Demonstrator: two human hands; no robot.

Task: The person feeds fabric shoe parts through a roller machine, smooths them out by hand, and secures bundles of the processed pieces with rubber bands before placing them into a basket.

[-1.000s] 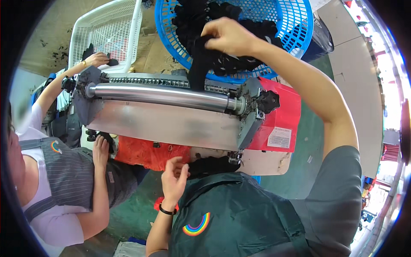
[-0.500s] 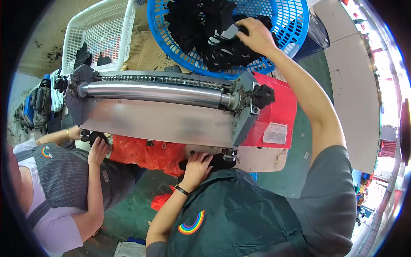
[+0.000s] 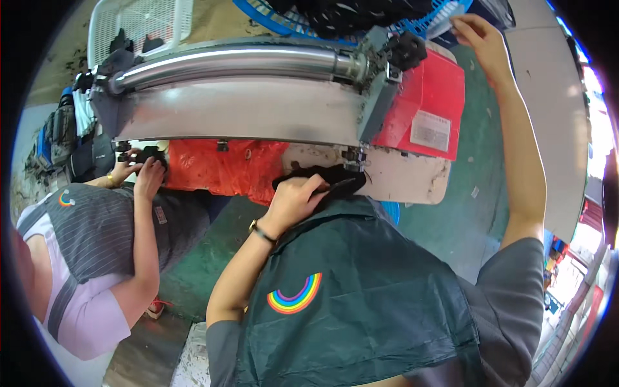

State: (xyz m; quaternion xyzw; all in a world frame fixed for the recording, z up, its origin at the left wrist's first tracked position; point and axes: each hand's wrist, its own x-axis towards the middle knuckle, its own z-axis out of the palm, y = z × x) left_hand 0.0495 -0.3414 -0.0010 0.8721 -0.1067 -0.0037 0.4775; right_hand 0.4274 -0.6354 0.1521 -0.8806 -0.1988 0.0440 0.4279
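Below the machine's flat metal plate (image 3: 245,113), my left hand (image 3: 293,203) is closed on a black fabric piece (image 3: 345,180), its fingers curled over the cloth's near side. The piece lies at the front edge of the pale worktop (image 3: 406,177), just in front of my dark apron (image 3: 361,271). Up at the far right, my right hand (image 3: 482,42) is raised beside the blue basket (image 3: 264,18). Its thumb and fingertips pinch a thin pale piece (image 3: 442,24), blurred against the basket rim. Dark fabric pieces (image 3: 361,14) fill the basket, partly cut off by the picture's edge.
A steel roller (image 3: 238,64) spans the machine, with a black knob (image 3: 407,51) at its right end. Red plastic (image 3: 219,168) covers the worktop's left part; a red panel (image 3: 425,97) stands right. Leftward, a co-worker's hands (image 3: 148,174) handle a black piece. A white basket (image 3: 138,22) stands behind.
My right hand has come away from the heap in the blue basket and out to the right, holding a pale piece. My left fingers have curled tighter over the black fabric. The view has shifted.
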